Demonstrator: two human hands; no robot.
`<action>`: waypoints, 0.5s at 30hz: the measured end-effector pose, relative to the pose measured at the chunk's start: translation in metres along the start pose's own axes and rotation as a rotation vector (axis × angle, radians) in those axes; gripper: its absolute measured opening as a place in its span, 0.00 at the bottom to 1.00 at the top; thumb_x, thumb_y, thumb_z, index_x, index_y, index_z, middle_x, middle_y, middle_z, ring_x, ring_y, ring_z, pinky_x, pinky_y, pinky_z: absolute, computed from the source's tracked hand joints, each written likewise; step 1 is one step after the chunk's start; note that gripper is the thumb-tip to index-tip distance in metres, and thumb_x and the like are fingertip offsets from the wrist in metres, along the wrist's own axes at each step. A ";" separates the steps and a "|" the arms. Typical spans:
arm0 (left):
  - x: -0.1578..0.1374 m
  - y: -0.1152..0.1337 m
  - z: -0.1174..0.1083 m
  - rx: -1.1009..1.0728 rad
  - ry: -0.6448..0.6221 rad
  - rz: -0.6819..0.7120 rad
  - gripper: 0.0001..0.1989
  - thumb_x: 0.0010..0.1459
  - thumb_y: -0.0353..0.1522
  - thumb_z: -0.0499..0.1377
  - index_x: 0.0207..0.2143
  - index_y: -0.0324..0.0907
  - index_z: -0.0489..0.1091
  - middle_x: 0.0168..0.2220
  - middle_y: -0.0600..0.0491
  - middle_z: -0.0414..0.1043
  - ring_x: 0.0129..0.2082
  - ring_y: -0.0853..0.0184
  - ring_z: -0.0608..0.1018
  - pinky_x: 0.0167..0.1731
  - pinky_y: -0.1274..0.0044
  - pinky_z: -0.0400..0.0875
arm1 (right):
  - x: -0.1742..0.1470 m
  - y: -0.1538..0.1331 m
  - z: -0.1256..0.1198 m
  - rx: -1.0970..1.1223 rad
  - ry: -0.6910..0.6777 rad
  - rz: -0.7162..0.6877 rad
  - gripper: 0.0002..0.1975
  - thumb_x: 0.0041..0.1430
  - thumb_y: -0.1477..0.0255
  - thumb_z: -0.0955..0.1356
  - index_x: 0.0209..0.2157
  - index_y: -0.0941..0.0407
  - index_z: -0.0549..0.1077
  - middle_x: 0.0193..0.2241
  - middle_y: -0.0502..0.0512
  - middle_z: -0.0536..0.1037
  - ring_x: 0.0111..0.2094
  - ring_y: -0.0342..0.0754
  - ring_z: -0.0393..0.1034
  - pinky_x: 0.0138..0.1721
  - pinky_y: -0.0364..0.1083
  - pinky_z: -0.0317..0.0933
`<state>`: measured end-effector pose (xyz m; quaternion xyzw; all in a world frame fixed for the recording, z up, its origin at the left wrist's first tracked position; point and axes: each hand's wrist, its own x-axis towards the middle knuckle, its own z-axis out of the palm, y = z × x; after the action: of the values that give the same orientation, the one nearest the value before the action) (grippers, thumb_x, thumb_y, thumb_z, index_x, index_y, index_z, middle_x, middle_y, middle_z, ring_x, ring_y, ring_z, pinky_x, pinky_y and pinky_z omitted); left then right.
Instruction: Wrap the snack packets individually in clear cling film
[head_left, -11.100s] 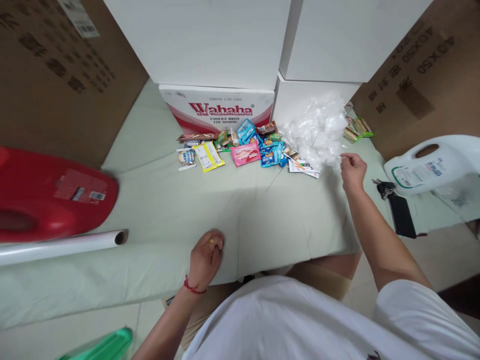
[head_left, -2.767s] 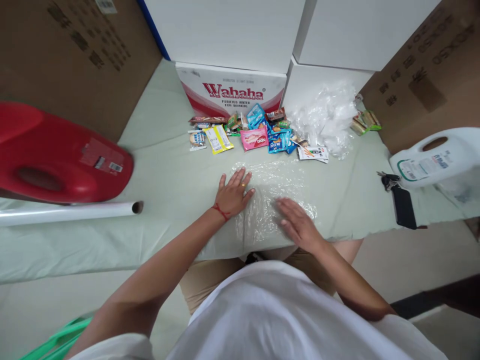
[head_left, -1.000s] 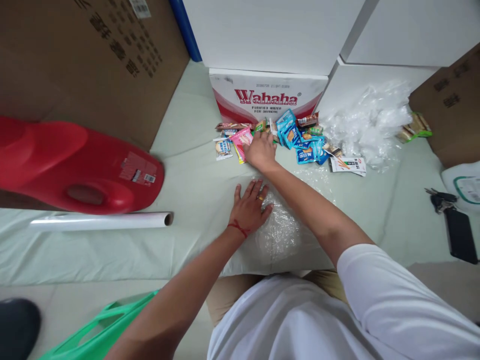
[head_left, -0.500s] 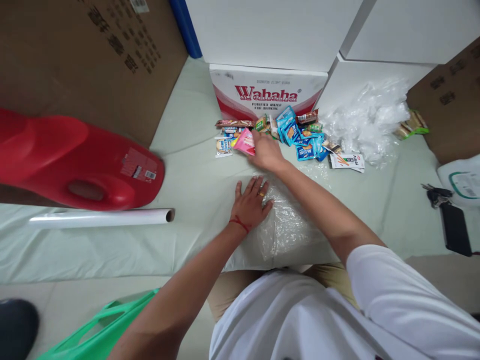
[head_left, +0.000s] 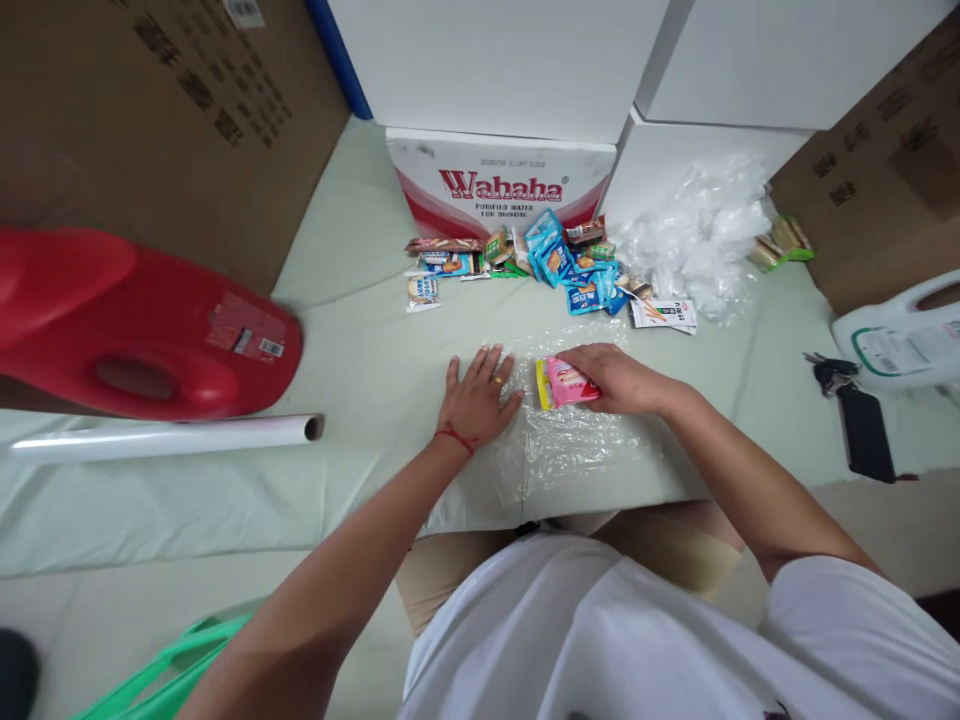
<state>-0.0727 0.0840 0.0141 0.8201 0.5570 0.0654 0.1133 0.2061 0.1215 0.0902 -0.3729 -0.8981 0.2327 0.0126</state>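
Observation:
My right hand [head_left: 619, 378] grips a pink snack packet [head_left: 574, 382], with a yellow packet [head_left: 543, 385] sticking out at its left end. Both are over a clear plastic bag [head_left: 555, 450] spread on the cloth-covered table [head_left: 382, 400]. My left hand [head_left: 476, 395] lies flat with fingers spread, at the bag's left edge. Behind the hands is a row of wrapped snacks: blue packets [head_left: 555, 255], a long brown packet [head_left: 446, 245], a small white packet [head_left: 423, 291] and a white packet [head_left: 664, 315] at the right.
A Wahaha carton [head_left: 502, 185] and white boxes stand behind the snacks. Crumpled clear bags [head_left: 690, 245] lie to their right. A red jug [head_left: 150, 330] and a white roll [head_left: 165, 437] are at left; keys [head_left: 831, 372], a black phone [head_left: 866, 432] and a white jug [head_left: 900, 335] at right.
My right hand has brought the pink packet and the yellow one from the snack row toward me and right, onto the clear bag. My left hand stays flat; the whole view has shifted slightly.

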 end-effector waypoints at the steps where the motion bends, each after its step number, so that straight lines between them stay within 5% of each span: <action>1: 0.000 0.000 0.000 0.004 0.001 0.000 0.32 0.73 0.46 0.47 0.75 0.47 0.55 0.78 0.45 0.48 0.77 0.50 0.54 0.73 0.45 0.40 | 0.002 -0.001 0.003 -0.019 -0.016 0.012 0.38 0.58 0.71 0.73 0.69 0.55 0.64 0.61 0.67 0.74 0.61 0.65 0.69 0.63 0.60 0.58; 8: 0.000 -0.001 0.003 0.019 0.007 -0.006 0.33 0.72 0.47 0.47 0.75 0.46 0.56 0.77 0.45 0.49 0.77 0.50 0.55 0.72 0.44 0.43 | 0.003 0.009 0.020 -0.026 -0.036 0.046 0.46 0.55 0.63 0.79 0.71 0.54 0.62 0.69 0.69 0.66 0.69 0.68 0.58 0.67 0.65 0.50; 15: 0.000 -0.001 0.005 0.031 0.012 -0.011 0.33 0.73 0.48 0.46 0.74 0.47 0.56 0.77 0.46 0.50 0.77 0.52 0.54 0.73 0.46 0.42 | 0.000 0.008 0.025 -0.041 0.090 0.046 0.37 0.60 0.59 0.76 0.67 0.55 0.68 0.62 0.68 0.73 0.67 0.66 0.61 0.67 0.63 0.52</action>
<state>-0.0727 0.0844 0.0093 0.8182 0.5632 0.0613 0.0976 0.2068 0.1161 0.0646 -0.4039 -0.8924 0.1973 0.0401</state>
